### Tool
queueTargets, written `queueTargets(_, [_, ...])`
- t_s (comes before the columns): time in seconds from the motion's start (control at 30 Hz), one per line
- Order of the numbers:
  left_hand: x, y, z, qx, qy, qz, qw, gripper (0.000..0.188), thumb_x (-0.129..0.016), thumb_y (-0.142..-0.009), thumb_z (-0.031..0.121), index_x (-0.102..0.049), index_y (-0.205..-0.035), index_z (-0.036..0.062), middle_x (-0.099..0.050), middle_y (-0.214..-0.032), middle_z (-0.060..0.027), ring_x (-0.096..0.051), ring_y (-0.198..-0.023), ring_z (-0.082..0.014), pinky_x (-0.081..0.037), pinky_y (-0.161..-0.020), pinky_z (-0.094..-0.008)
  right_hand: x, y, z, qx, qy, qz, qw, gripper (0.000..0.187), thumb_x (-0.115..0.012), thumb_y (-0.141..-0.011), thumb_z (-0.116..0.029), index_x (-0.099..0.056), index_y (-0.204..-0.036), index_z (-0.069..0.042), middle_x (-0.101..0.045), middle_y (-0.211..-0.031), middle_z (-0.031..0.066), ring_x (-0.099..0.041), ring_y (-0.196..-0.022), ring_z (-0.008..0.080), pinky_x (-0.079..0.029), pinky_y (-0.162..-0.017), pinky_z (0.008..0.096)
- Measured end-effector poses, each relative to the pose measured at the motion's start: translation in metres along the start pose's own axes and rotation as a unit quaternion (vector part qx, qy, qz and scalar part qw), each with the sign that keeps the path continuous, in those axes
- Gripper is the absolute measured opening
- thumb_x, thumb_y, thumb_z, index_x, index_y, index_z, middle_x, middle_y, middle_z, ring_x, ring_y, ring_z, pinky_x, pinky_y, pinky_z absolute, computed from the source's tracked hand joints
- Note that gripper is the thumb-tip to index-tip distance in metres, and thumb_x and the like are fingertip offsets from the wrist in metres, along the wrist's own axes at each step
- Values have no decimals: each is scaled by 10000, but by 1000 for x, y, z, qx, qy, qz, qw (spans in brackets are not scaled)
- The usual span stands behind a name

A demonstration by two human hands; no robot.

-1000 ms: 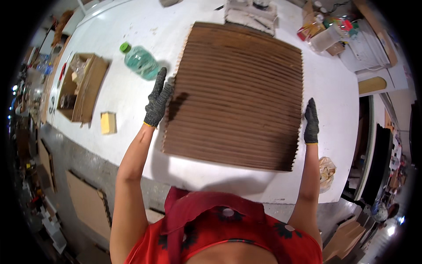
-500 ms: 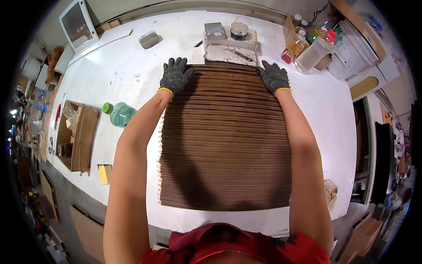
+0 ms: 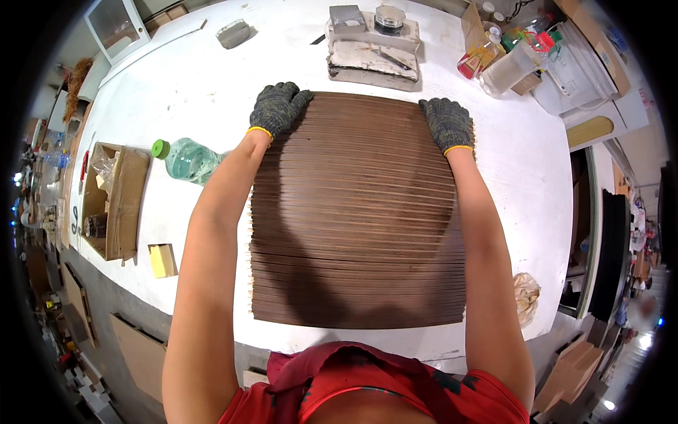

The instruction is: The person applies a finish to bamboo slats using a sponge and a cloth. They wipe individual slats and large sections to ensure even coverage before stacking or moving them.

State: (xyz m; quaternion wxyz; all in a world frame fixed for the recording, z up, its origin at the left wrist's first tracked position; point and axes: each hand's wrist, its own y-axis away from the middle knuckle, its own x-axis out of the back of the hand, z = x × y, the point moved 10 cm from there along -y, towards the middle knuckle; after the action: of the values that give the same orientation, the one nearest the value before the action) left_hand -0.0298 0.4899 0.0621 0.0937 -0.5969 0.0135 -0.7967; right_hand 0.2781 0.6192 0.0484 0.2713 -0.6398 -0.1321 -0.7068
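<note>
Here's the dark-brown slatted panel (image 3: 360,205), flat in the middle of the white desk (image 3: 526,212), its narrow strips running crosswise and the ends making ragged left and right edges. And both hands are out at the far corners! The left hand (image 3: 280,109), in a grey knit glove, sits over the far-left corner, fingers bunched, thumb reaching in across the slats. The right hand (image 3: 448,124) mirrors it at the far-right corner, fingers side by side; whether either is clamped or merely resting, I cannot tell, with the fingertips hidden. It looks like a squaring or steadying step, slats pressed side by side; the next move would call for even pressure from both hands. The green-capped bottle (image 3: 191,161) lies beside the left forearm, the cream block (image 3: 373,65) just beyond the far edge.
</note>
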Motion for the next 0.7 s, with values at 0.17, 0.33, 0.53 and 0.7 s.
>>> queueTargets(0.17, [-9,7,-14,27,17,3,999,477,-534,-938,486,-675,-1056,46,-655,-1073,-201,-576,-1034,-393,-431,-945,-476,4,16,-7,17,21,-1,1000,390,-456,-978,-433,-698,-985,-127,-688,-996,121,-652,-945,322,-504,-822,488])
queueTargets(0.33, [-8,20,-3,33,25,-42,998,548,-486,-950,526,-647,-1149,42,-615,-1204,-213,-532,-1154,-393,-373,-1029,-491,15,31,-11,-19,-18,-99,995,401,-496,-961,-445,-660,-1127,-119,-668,-1118,142,-619,-1048,340,-475,-905,504])
queueTargets(0.53, [-13,59,30,-66,-114,3,991,790,-409,-954,603,-357,-1473,10,-265,-1555,-246,-155,-1468,-409,-42,-1182,-566,22,98,-64,58,-67,-51,995,727,-538,-931,-529,-365,-1485,-92,-333,-1540,178,-257,-1447,345,-181,-1174,526])
queueTargets(0.7, [-18,43,31,-76,-126,-9,989,795,-402,-959,603,-308,-1499,28,-249,-1564,-235,-169,-1471,-390,-71,-1188,-547,18,90,-65,70,-62,-39,995,776,-500,-932,-585,-287,-1524,-130,-261,-1571,180,-202,-1467,355,-138,-1184,551])
